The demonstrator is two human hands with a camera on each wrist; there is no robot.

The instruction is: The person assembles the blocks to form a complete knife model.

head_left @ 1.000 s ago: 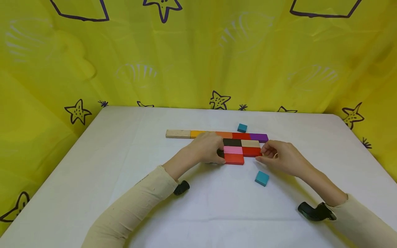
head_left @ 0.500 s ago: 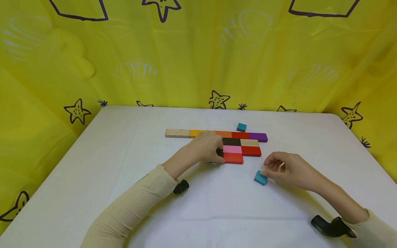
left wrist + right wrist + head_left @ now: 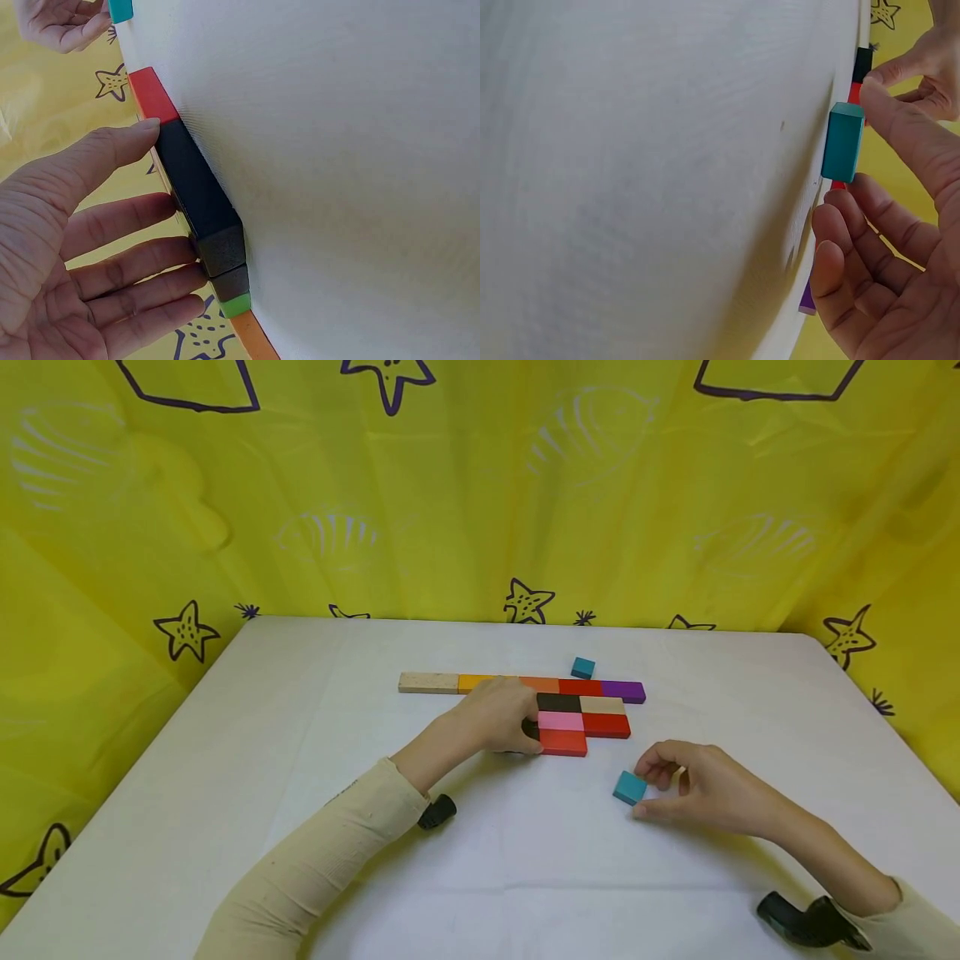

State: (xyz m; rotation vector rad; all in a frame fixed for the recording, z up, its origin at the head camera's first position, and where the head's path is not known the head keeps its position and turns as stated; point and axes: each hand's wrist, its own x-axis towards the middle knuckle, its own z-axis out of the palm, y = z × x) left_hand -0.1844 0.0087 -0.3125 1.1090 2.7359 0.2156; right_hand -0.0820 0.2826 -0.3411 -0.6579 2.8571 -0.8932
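A row of coloured wooden blocks lies mid-table, with shorter rows against its near side. My left hand (image 3: 498,714) rests at the left part of these. In the left wrist view, its thumb touches a black block (image 3: 195,180) beside a red block (image 3: 154,95), and its fairly straight fingers reach the black block's upper edge. The hand hides some blocks in the head view. My right hand (image 3: 705,789) is at a loose teal block (image 3: 630,787) near the front, thumb and index finger on either side of it. Whether both fingertips press it is unclear.
A second teal block (image 3: 583,668) lies behind the long row, which ends in a purple block (image 3: 623,692) on the right and a plain wood block (image 3: 428,682) on the left. Yellow patterned cloth (image 3: 450,485) hangs around the white table.
My right hand has left the right end of the red block and come toward me, down to the near teal block. The left hand and the blocks stay in place.
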